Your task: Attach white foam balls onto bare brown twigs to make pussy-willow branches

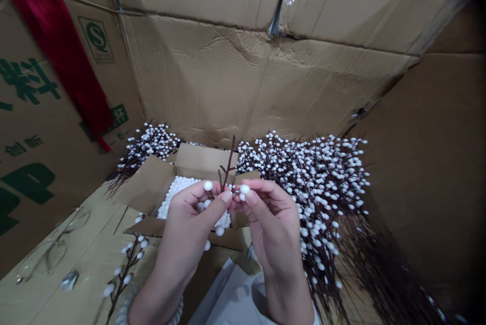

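Note:
My left hand (pixel 193 218) and my right hand (pixel 269 218) meet in front of me, fingertips close together. Between them stands a thin brown artificial twig (pixel 227 168) with small side shoots. My left thumb and fingers pinch its lower part near a white foam ball (pixel 207 185). My right fingertips pinch a second white foam ball (pixel 245 189) on the same sprig. Where the twig joins the balls, my fingers hide it. Below my hands, a small open cardboard box (pixel 201 160) holds a heap of white foam balls (pixel 176 198).
A large bundle of brown branches with white balls (pixel 311 188) lies to the right, and a smaller bundle (pixel 150 145) lies behind the box. A loose sprig (pixel 123 269) and eyeglasses (pixel 49 251) rest on cardboard at lower left. Creased cardboard walls (pixel 228 72) surround everything.

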The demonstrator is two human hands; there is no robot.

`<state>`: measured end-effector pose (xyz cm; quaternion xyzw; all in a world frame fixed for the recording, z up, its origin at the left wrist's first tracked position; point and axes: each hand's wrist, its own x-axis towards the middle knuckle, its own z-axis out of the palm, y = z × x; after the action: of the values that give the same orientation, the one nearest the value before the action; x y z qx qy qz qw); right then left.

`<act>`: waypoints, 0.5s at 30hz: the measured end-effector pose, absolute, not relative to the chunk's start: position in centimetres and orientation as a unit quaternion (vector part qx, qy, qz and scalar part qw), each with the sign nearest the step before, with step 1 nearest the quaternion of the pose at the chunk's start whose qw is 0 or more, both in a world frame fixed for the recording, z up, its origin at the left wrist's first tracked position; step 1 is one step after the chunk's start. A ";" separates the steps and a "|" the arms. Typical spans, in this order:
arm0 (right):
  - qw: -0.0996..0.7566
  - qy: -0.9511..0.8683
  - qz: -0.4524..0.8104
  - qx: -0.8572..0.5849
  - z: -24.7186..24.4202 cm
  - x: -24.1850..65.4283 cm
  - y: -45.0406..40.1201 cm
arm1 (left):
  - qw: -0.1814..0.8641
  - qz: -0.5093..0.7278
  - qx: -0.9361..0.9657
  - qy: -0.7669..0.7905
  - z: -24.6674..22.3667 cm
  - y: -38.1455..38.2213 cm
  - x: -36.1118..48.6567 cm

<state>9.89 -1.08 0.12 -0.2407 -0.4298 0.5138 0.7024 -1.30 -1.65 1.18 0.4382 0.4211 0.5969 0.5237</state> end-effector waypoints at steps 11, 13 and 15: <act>0.715 -0.408 0.521 -0.226 -0.1 9.4 -1.0 | 0.504 0.616 0.436 0.421 0.8 -1.7 -1.0; 0.721 -0.404 0.517 -0.223 -0.1 9.4 -0.9 | 0.502 0.616 0.436 0.423 0.8 -1.8 -1.0; 0.722 -0.404 0.516 -0.221 -0.2 9.4 -0.9 | 0.497 0.619 0.436 0.424 0.9 -1.8 -1.1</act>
<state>9.37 -0.90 -0.19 -0.2210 -0.4037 0.5164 0.7221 -1.07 -1.81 0.89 0.4361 0.4236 0.6188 0.4974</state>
